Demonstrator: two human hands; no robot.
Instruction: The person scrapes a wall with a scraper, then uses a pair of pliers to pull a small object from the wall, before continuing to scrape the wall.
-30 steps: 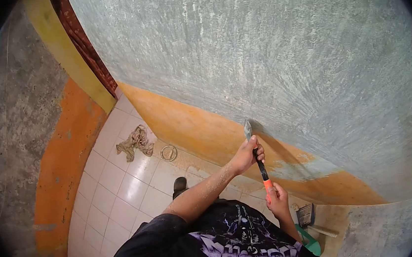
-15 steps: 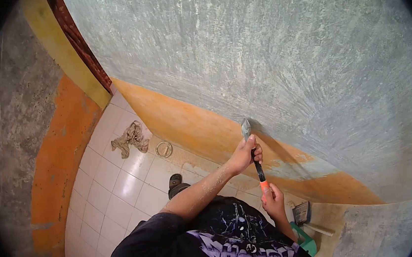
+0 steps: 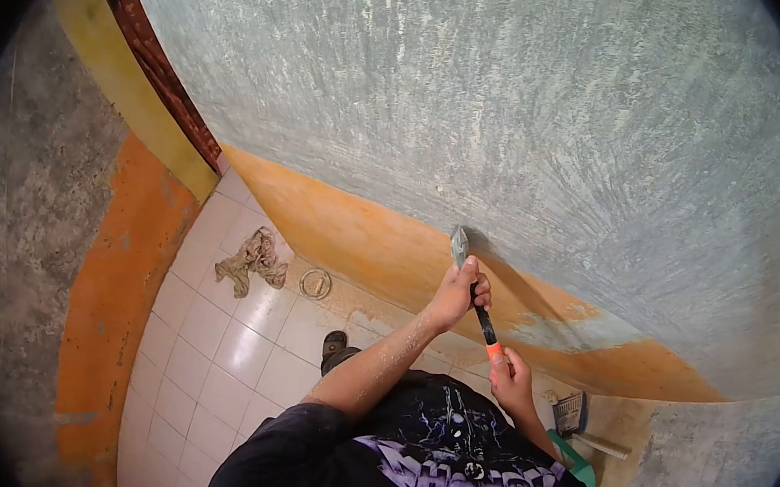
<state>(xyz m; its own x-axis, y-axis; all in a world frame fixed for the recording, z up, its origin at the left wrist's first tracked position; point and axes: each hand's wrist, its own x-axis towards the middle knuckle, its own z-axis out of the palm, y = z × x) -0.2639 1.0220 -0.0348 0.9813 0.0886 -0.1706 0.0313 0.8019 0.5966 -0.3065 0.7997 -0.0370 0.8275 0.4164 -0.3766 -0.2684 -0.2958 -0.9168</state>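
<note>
A long-handled scraper (image 3: pixel 484 324) with a grey metal head, a black shaft and an orange grip slants up to the wall (image 3: pixel 507 91). Its head meets the wall near the border between the rough grey surface and the orange band (image 3: pixel 350 214). My left hand (image 3: pixel 456 295), closed around the shaft just below the head, has pale flecks on its forearm. Lower down, my right hand (image 3: pixel 512 380) wraps the orange grip near the handle's end.
On the pale tiled floor (image 3: pixel 205 374) lie a crumpled cloth (image 3: pixel 256 261) and a ring-shaped item (image 3: pixel 315 284). A green container (image 3: pixel 576 465) and a paint tray (image 3: pixel 570 411) are at lower right. A foot in a dark sandal (image 3: pixel 334 344) stands below the wall.
The scraper and both hands have shifted slightly left in view, the head staying at the wall. The camera view has moved a little; both hands keep their grip.
</note>
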